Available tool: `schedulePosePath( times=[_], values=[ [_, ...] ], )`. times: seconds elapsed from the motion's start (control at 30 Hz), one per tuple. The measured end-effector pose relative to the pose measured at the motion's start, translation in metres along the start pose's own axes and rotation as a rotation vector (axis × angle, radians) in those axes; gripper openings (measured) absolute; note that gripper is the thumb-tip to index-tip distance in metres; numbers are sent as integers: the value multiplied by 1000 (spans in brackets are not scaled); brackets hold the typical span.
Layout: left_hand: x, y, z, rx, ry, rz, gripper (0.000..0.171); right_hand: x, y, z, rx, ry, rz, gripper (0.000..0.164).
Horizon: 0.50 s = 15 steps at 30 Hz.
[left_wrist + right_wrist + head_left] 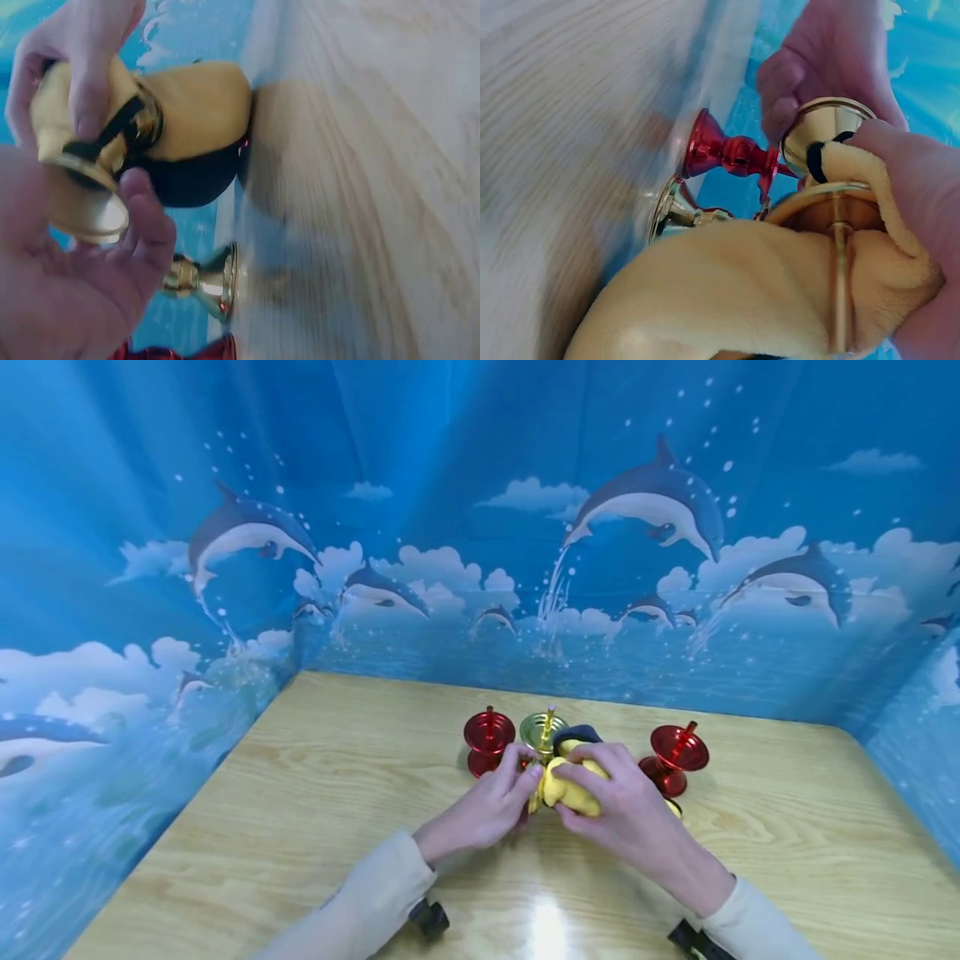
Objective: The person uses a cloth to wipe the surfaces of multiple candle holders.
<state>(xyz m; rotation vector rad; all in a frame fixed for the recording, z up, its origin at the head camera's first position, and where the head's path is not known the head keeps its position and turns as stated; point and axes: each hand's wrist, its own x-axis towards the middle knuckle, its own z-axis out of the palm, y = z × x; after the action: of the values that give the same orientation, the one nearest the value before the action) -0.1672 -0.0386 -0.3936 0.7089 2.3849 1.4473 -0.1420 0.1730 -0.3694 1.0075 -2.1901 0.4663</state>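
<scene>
Between my hands, above the table, is a gold candle holder (826, 126) with a flared base, a dish and a long spike. My left hand (487, 803) holds it by the base, with fingers curled about the rim in the left wrist view. A soft yellow cloth (573, 789) with dark edging is in my right hand (626, 793), whose fingers and thumb grip it against the candle holder. In the right wrist view one strip of cloth wraps the stem between base and dish, while a wide part hangs towards the table. The spike (841, 289) lies across the cloth.
Behind my hands stand a red candle holder (489, 735) and another gold one (543, 732). A second red candle holder (678, 750) stands right of my right hand. Blue curtains with dolphins (450, 510) surround the wooden table (315, 777) at the back and sides.
</scene>
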Motion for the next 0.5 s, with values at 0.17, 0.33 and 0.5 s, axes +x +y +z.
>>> schedulePosePath(
  times=[0.17, 0.33, 0.5],
  values=[
    [3, 4, 5, -225, -24, -180, 44, -2, -4, -1, -110, -46, -85, 52],
    [4, 3, 2, -313, -92, -256, 49, -4, -6, -2, -96, -38, -104, 55],
    [0, -3, -5, -190, -137, -99, 40, -3, 0, -4, -32, 17, -64, 52]
  ],
)
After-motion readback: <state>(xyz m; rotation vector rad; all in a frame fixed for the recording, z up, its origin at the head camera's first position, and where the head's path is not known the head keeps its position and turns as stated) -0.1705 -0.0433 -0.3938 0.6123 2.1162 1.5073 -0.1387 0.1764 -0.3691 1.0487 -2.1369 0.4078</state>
